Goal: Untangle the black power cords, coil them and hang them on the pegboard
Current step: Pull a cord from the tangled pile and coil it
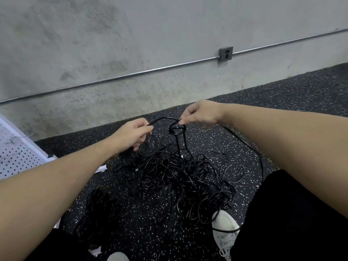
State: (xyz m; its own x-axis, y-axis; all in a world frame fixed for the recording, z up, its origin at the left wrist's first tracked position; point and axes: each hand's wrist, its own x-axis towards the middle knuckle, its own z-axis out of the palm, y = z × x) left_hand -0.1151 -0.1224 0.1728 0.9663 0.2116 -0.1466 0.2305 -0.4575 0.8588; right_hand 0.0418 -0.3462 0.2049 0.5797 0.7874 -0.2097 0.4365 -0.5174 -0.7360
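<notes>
Black cord (163,119) pinched by left hand (132,133), right hand (202,113) | tangle (178,176) ends indistinct (pegboard (17,157) cropped)

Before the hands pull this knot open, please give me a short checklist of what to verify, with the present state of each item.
1. Left hand grips the cord: ok.
2. Right hand pinches the same cord above the knot: ok.
3. Knot lifted clear of the pile: ok.
4. Which strand loosens the knot: cannot tell.
5. Strands below the knot free of the pile: not ok, they run into it.
6. Pegboard within reach: cannot tell.
</notes>
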